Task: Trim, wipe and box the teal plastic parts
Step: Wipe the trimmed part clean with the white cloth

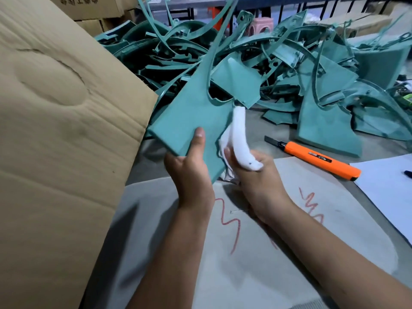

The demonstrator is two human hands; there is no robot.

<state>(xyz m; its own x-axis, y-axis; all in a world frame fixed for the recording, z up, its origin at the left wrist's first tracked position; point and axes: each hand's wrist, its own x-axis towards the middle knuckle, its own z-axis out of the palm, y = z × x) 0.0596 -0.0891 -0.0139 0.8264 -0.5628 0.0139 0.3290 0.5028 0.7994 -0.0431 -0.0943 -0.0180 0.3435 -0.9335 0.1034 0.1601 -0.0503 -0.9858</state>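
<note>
Two hands' fingers gripping teal part (pixel 191 121) and cloth (pixel 239 139), grey table (pixel 278 128), cartons (pixel 89 7) behind

A flat teal plastic part (pixel 191 114) with a long thin curved arm running up from it is held tilted above the left hand (pixel 189 172), whose thumb lies on its face. A white cloth (pixel 239 139) gripped in the right hand (pixel 256 177) touches the part's right edge. Beyond both hands lies a tangled pile of teal parts (pixel 289 63).
</note>
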